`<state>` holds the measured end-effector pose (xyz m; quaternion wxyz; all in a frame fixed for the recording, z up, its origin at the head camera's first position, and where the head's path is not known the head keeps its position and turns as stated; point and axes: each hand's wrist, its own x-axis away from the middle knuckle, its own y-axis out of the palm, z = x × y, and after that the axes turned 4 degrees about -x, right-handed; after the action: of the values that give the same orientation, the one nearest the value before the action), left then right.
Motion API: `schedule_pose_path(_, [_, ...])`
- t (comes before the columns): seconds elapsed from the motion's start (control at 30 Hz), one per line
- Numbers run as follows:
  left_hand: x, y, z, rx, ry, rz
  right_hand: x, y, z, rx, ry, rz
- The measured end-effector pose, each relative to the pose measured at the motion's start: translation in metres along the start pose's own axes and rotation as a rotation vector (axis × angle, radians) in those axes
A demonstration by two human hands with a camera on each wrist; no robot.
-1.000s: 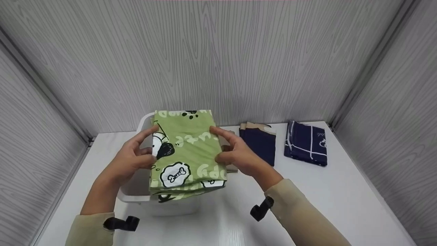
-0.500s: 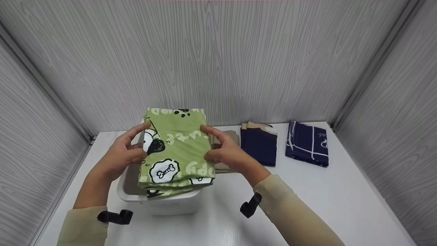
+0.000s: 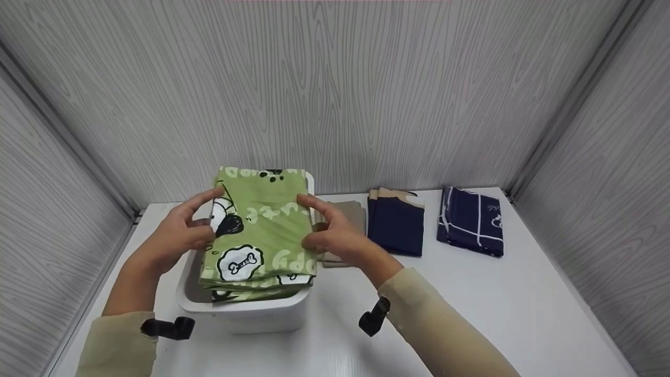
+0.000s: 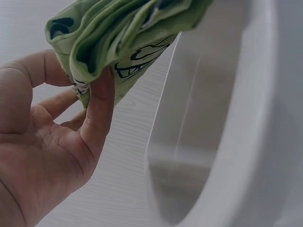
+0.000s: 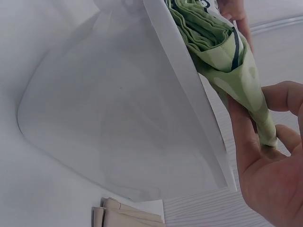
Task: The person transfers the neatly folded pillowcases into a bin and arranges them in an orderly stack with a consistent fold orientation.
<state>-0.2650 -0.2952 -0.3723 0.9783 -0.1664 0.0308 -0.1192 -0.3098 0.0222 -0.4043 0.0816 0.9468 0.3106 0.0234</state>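
Note:
A folded green cloth point(image 3: 261, 225) printed with a cartoon dog, a bone and pale letters is held level over a white plastic bin point(image 3: 246, 306). My left hand point(image 3: 172, 235) pinches its left edge, fingers underneath and on the side, as the left wrist view shows on the cloth's stacked folds point(image 4: 109, 42). On the opposite edge my right hand point(image 3: 337, 230) grips the cloth between thumb and fingers. The right wrist view shows the bundle point(image 5: 232, 61) above the bin's rim point(image 5: 189, 80). Most of the bin's inside is hidden beneath the cloth in the head view.
Right of the bin lies a folded beige cloth point(image 3: 340, 256), partly behind my right hand. Beside it are a folded navy and tan cloth point(image 3: 396, 225) and a navy cloth with white lines point(image 3: 471, 220). Grey wood-grain panels point(image 3: 335, 94) enclose the white table point(image 3: 471, 314) at the back and sides.
Both hands have carried the green cloth to the left, until it sits over the bin's opening. The bin's right rim and the beige cloth now show more. The other folded cloths have stayed put.

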Motion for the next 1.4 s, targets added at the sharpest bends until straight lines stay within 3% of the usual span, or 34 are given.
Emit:
schedule_pose_path(0.77, [-0.004,-0.006,-0.008,-0.043,-0.034,0.001,-0.007,0.006,0.007,0.082,0.008,-0.016])
schedule_pose_path(1.0, [-0.008,-0.008,-0.007,-0.05,-0.064,0.022,-0.011,0.013,0.008,0.103,0.016,0.013])
schedule_pose_path(1.2, [-0.01,-0.011,-0.008,-0.058,-0.07,0.018,-0.013,0.02,0.003,0.193,0.022,0.061])
schedule_pose_path(1.4, [-0.011,-0.012,-0.008,-0.083,-0.078,0.012,-0.015,0.025,-0.001,0.216,0.067,0.094])
